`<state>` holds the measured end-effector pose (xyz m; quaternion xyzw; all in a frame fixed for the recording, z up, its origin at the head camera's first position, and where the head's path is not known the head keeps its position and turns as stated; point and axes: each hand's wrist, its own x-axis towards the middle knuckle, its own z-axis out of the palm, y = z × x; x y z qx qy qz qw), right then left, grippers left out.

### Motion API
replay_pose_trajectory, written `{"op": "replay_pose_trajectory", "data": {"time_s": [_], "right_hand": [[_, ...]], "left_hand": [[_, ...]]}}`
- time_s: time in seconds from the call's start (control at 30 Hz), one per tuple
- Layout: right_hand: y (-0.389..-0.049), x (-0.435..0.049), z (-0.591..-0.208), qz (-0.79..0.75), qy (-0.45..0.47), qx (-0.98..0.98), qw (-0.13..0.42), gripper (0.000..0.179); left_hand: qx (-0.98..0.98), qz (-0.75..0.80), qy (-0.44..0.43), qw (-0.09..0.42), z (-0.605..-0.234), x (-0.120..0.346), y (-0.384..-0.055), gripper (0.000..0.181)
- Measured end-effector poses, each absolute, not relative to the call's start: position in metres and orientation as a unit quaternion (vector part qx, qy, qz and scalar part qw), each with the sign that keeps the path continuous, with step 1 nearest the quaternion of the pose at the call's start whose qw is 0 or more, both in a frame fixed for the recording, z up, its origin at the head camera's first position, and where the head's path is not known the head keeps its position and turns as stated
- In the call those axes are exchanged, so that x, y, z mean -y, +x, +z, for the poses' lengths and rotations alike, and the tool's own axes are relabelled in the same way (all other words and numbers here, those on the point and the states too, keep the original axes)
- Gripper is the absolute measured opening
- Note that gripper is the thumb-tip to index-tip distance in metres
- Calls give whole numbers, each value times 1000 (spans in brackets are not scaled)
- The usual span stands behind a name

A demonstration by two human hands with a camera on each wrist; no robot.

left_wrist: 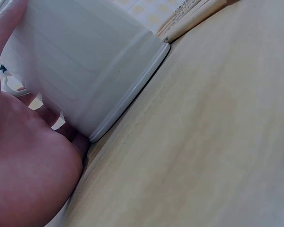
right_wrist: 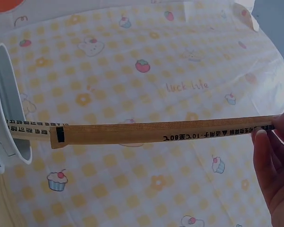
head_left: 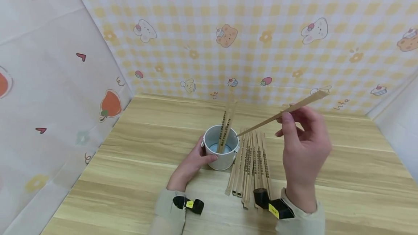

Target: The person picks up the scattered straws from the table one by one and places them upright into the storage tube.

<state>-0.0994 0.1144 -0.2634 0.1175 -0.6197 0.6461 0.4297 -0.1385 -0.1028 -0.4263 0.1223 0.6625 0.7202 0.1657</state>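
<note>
A small white metal pail (head_left: 215,161) stands on the table, with paper-wrapped straws (head_left: 224,132) leaning upright inside it. My left hand (head_left: 193,162) grips the pail from its left side, thumb on the front near the rim. The left wrist view shows that hand (left_wrist: 31,161) curled against the pail wall (left_wrist: 90,56), low by the tabletop. My right hand (head_left: 307,148) pinches another wrapped straw (head_left: 271,119) towards its upper part. This straw slants down to the left, its lower end by the pail's right rim. The right wrist view shows printed lettering on the straw (right_wrist: 113,134).
Several more wrapped straws (head_left: 248,166) lie in a loose pile just right of the pail, between my hands. The wood-grain tabletop (head_left: 130,155) ends at a yellow checked cloth backdrop (head_left: 248,57). A white printed cloth (head_left: 58,93) hangs along the left side.
</note>
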Motion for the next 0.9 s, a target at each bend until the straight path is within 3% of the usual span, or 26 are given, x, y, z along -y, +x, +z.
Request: {"op": "replay_pose_trajectory", "data": {"time_s": [0.47, 0.9], "right_hand": [[-119, -105, -290, 554, 113, 756, 331, 20], [-150, -101, -336, 457, 122, 829, 297, 21]], "left_hand": [[-661, 722, 119, 164, -425, 102, -139, 82], [-654, 728, 125, 166, -426, 103, -140, 82]]}}
